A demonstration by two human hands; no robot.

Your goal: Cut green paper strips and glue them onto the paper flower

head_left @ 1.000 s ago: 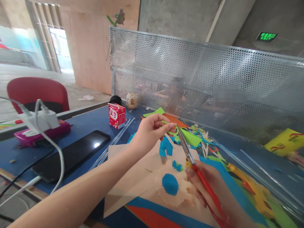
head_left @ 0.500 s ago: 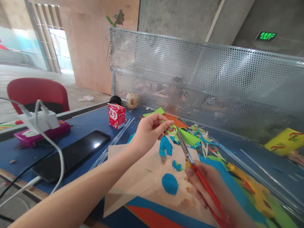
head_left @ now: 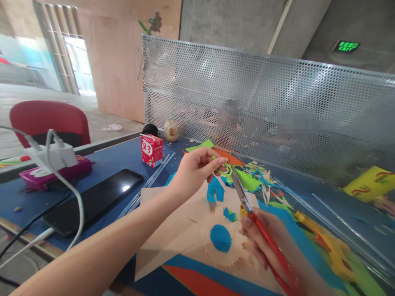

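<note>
Two hands: both are raised over the blue table top [head_left: 117, 158].
Left hand [head_left: 193, 172]: fingertips pinched shut on a small light-green paper piece [head_left: 227, 169], held up just above the tan paper sheet [head_left: 173, 230].
Right hand [head_left: 265, 242]: closed around the handles of the red-handled scissors [head_left: 262, 230], whose blades reach up to the green piece; whether the blades are parted or together at the paper I cannot tell.
Risk: the left fingertips sit very close to the blade tips, so a slip of the thin paper could bring a finger into the cut; the flimsy piece could also tear or twist between the blades.
Containers: a small red drink carton [head_left: 152, 150] stands shut near the far edge, contents hidden; a magenta flat case [head_left: 55, 172] carries a white charger block [head_left: 54, 156].
Nearby: a blue scalloped paper disc [head_left: 221, 238] lies on a tan scalloped cutout; coloured paper scraps [head_left: 262, 183] are spread beyond.
</note>
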